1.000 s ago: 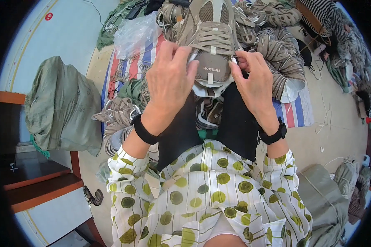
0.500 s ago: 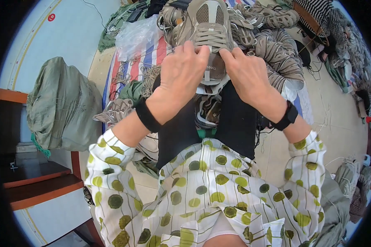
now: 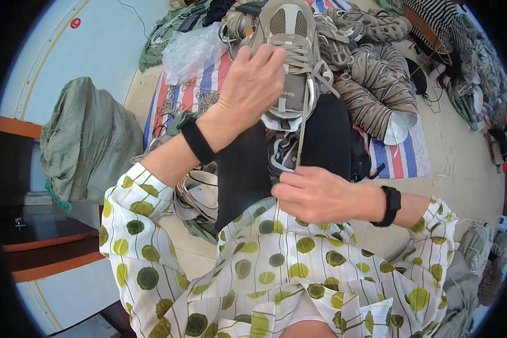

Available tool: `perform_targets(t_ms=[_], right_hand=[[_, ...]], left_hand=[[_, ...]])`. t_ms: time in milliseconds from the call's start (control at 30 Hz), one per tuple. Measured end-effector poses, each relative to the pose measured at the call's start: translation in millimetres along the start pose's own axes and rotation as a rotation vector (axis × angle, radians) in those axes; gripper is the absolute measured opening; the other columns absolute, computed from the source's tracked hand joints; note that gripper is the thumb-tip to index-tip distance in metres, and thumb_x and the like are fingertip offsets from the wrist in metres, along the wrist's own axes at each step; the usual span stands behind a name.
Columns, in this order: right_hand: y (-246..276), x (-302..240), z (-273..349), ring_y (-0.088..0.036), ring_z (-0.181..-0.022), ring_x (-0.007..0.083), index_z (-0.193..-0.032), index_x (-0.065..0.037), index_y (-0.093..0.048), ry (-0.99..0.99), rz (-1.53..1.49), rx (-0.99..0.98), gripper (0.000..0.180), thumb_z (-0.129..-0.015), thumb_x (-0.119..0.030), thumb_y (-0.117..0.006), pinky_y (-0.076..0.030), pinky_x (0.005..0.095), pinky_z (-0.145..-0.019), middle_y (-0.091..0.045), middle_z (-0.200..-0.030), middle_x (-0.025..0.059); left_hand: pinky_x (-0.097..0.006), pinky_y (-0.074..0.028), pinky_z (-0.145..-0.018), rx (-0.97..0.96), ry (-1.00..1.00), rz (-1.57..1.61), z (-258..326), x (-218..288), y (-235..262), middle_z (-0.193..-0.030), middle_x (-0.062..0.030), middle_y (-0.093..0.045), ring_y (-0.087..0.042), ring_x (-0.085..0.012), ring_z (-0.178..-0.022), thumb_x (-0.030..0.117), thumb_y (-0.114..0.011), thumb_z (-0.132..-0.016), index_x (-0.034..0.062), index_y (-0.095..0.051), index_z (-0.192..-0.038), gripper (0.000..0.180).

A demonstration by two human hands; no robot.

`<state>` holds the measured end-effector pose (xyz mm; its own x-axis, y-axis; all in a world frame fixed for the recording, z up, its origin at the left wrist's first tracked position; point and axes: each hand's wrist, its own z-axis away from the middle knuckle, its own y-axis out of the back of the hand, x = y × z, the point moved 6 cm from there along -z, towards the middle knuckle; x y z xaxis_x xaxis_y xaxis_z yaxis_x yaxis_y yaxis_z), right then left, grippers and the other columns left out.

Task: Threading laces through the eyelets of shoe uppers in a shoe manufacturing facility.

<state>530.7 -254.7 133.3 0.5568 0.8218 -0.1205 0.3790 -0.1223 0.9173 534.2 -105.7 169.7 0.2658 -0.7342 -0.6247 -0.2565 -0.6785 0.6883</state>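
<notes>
A beige and grey sneaker (image 3: 290, 21) rests toe-away over my black-clad knees, its laces crossing the middle. My right hand (image 3: 321, 194) is low, close to my lap, fingers closed on a shoelace (image 3: 303, 138). That lace runs taut from the sneaker's collar down to the fingers. My left hand (image 3: 252, 81) is closed at the left side of the sneaker, by the lacing; what its fingertips hold, if anything, is hidden. Another loop of lace hangs over the sneaker's right side.
Bundles of beige shoe uppers (image 3: 372, 96) lie to the right and behind, on a striped sheet (image 3: 401, 160). Clear plastic (image 3: 190, 53) lies at the back left. A green-grey sack (image 3: 87, 141) stands at left. More clothing and bags line the far right.
My right hand has drawn back from the sneaker toward my lap, pulling a shoelace out with it. My left hand has stayed near the lacing, shifting slightly.
</notes>
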Motion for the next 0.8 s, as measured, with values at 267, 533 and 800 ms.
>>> perform_targets(t_ms=[267,533,800], right_hand=[[-5.7,103.9,56.9,-0.059,-0.056,0.0118,-0.107,-0.001,-0.063,-0.981,-0.908,0.365,0.028,-0.092,-0.022,-0.051,-0.048,0.0263,-0.054,-0.064,-0.093,0.0072],[-44.1,99.1,37.6,-0.059,-0.063,0.0088,-0.119,0.000,-0.051,-0.957,-1.958,0.495,0.038,-0.096,-0.030,-0.048,-0.050,0.0213,-0.058,-0.063,-0.090,0.0053],[-5.7,98.4,57.0,-0.045,-0.054,0.0020,-0.095,-0.002,-0.066,-1.064,-1.225,0.517,0.023,-0.093,-0.021,-0.051,-0.035,0.0177,-0.048,-0.051,-0.062,-0.0027]], left_hand=[[-0.032,-0.049,-0.062,-0.078,-0.385,1.013,60.3,123.8,86.3,-0.084,-0.0089,-0.056,-0.058,-0.0234,-0.077,0.013,-0.060,-0.064,0.0079,-0.058,-0.076,0.013],[-0.037,-0.046,-0.068,0.283,0.531,0.652,12.4,-11.8,20.7,-0.083,-0.0089,-0.056,-0.056,-0.0281,-0.081,0.007,-0.064,-0.068,0.0073,-0.059,-0.087,0.020],[-0.036,-0.041,-0.071,0.299,0.395,0.493,-0.1,-10.6,-1.3,-0.077,-0.0084,-0.055,-0.055,-0.0274,-0.075,0.005,-0.063,-0.068,0.0060,-0.052,-0.082,0.018]])
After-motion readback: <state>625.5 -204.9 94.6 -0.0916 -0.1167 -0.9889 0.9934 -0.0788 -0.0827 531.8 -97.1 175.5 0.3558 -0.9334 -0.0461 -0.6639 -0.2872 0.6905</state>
